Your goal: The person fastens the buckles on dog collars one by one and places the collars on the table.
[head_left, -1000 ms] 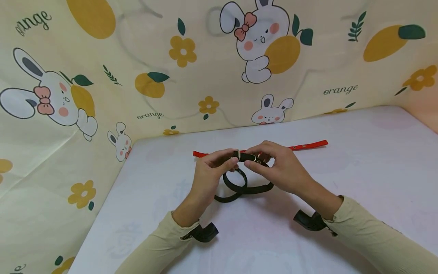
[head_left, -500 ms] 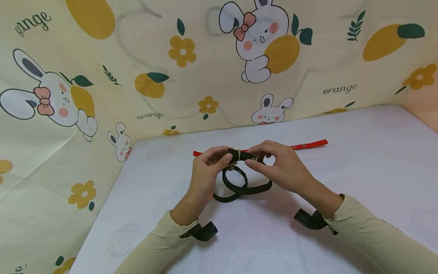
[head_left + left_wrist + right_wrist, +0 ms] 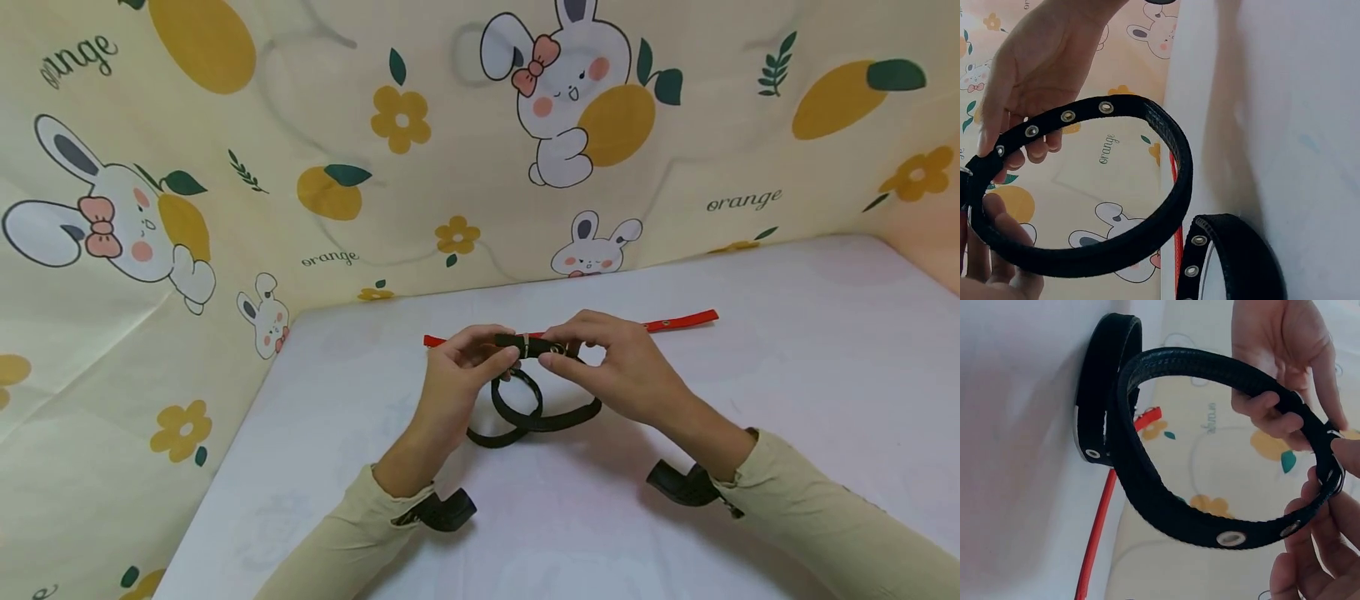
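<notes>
A black collar with metal eyelets and a buckle hangs as a closed loop between both hands. My left hand pinches it on the left of the buckle, thumb in front. From the right side my right hand pinches the strap beside a metal ring. The strap runs through the buckle, and a short end shows to its left. Up close in the left wrist view, the loop has a row of eyelets on its far side. Below it, a second black collar stands curled on the table.
A red strap with eyelets lies across the table behind the hands, partly hidden by them. A printed cloth with rabbits and oranges rises behind the table and along its left side.
My left hand has shifted slightly left, and more of the collar's strap end shows left of the buckle. My right hand keeps its grip almost unmoved.
</notes>
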{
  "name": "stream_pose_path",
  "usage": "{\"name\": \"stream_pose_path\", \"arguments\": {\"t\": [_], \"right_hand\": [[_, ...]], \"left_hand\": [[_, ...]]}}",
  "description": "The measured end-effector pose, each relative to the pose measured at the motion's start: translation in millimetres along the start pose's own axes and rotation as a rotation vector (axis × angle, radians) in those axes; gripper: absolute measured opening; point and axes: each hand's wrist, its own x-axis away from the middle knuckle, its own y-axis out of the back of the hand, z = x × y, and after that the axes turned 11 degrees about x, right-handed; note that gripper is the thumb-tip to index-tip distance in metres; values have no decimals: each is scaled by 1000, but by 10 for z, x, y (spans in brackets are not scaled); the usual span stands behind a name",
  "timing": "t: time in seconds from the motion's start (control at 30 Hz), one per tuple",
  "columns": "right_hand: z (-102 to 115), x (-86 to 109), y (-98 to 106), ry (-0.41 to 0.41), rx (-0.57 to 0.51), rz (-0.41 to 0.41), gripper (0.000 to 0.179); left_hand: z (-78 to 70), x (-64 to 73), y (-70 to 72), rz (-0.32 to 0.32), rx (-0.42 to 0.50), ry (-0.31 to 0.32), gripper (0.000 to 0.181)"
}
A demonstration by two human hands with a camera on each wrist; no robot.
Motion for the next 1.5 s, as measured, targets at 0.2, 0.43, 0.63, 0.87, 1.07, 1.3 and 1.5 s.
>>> {"name": "stream_pose_path", "arguments": {"t": [0.2, 0.43, 0.63, 0.87, 1.07, 1.3, 1.5], "right_hand": [[14, -8, -2, 28, 32, 6, 17], [18, -12, 9, 64, 91, -16, 18], [20, -32, 18, 74, 92, -18, 20], [-4, -41, 48, 74, 88, -22, 21], [-21, -40, 52, 73, 78, -22, 20], [-8, -22, 14, 93, 78, -23, 19], [0, 3, -10, 105, 76, -31, 17]], "left_hand": [[-19, 3, -13, 11, -70, 18, 22], [-33, 14, -13, 7, -74, -1, 24], [-17, -3, 13, 1, -32, -33, 22], [-41, -23, 17, -65, 85, -13, 17], [-67, -22, 15, -69, 147, -1, 17], [-27, -17, 40, -35, 114, 6, 16], [6, -3, 22, 13, -8, 3, 21]]}}
